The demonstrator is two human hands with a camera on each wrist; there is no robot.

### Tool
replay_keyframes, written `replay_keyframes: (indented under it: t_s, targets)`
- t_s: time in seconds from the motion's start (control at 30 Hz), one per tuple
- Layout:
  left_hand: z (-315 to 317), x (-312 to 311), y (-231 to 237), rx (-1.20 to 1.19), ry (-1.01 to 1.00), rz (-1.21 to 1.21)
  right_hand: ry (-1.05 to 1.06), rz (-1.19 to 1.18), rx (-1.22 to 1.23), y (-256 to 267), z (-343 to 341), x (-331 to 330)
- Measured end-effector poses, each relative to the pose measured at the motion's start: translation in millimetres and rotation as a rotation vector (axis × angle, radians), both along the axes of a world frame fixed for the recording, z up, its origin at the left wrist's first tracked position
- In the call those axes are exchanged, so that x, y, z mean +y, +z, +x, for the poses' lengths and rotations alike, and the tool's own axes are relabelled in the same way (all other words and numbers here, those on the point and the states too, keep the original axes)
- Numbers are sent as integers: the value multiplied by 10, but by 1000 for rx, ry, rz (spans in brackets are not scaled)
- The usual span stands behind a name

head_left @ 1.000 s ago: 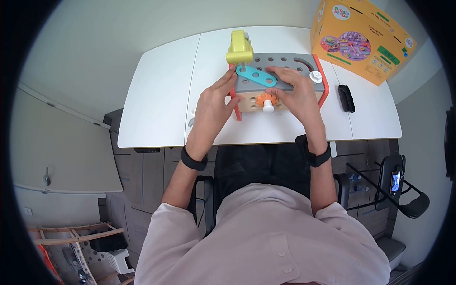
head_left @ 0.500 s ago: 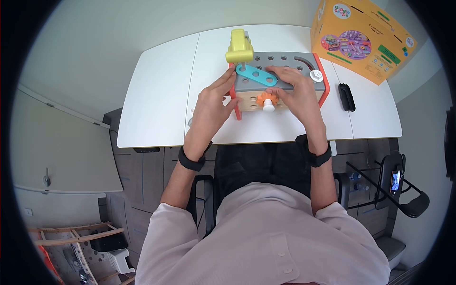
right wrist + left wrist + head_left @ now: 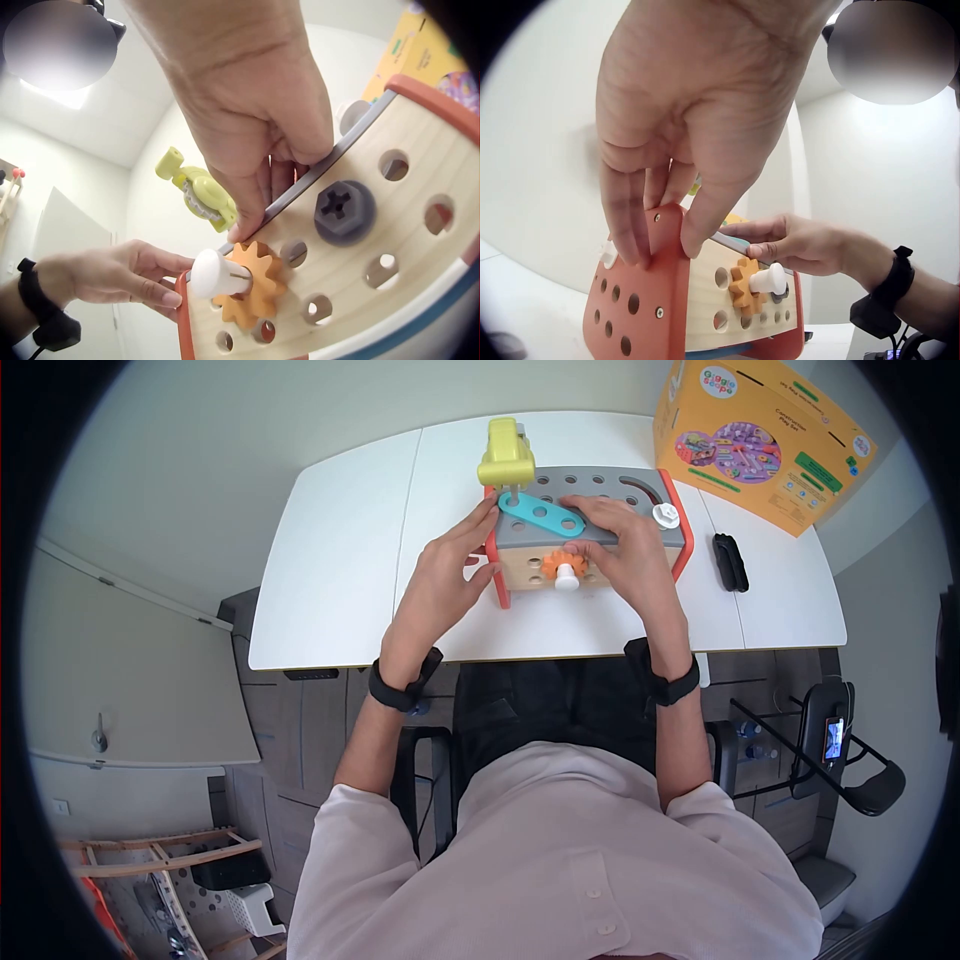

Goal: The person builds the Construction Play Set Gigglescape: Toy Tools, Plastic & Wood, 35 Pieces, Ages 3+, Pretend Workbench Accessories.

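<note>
A toy workbench with a grey perforated top [image 3: 600, 482] and red side panels stands on the table. My left hand [image 3: 443, 582] grips its left red panel [image 3: 671, 300], fingers on the outer face and thumb at the front edge. A turquoise strip with holes [image 3: 541, 512] lies slanted across the top. Thumb and fingers of my right hand [image 3: 632, 547] span the strip's right end, the thumb at the top's front edge. Over the strip's left end stands a yellow-green toy tool [image 3: 507, 455]. On the wooden front, a white peg [image 3: 566, 577] holds an orange gear [image 3: 259, 289].
A white bolt head [image 3: 665, 516] sits at the workbench's right, and a dark hex bolt [image 3: 345, 212] is in its front. A black case [image 3: 730, 563] lies on the white table [image 3: 330, 580] to the right. Behind it stands a yellow box [image 3: 765, 440].
Hands, strip and yellow-green tool keep their places on the workbench. My left wrist and forearm have shifted slightly outward to the left.
</note>
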State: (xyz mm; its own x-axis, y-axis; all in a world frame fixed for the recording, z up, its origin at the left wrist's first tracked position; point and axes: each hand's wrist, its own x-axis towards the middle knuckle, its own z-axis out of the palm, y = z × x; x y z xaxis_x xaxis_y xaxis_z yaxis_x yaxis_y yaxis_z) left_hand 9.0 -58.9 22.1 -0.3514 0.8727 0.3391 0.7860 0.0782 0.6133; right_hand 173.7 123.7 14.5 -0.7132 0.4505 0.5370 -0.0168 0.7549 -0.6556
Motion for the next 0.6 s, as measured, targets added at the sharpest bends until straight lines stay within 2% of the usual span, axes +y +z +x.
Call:
replay_keyframes:
  t_s: [0.13,0.27,0.33,0.37,0.43,0.53,0.6]
  targets:
    - [-156,-11,36,-67,-57,-14,-23,20,-1,-17,-49,21]
    - [-443,-196,53,-145,90,65,-6,12,21,-37,-98,80]
    - [-682,-338,10,-47,246,-40,-12,0,16,-17,-114,88]
    - [-768,-401,-45,-47,246,-43,-13,-11,12,-12,-127,94]
    - [-908,-504,-210,89,314,-274,-12,-12,23,-42,-154,126]
    - [-978,-587,-480,69,350,-383,-9,-12,34,-60,-188,149]
    - [-1018,-641,-647,143,336,-369,-16,-11,39,-54,-209,176]
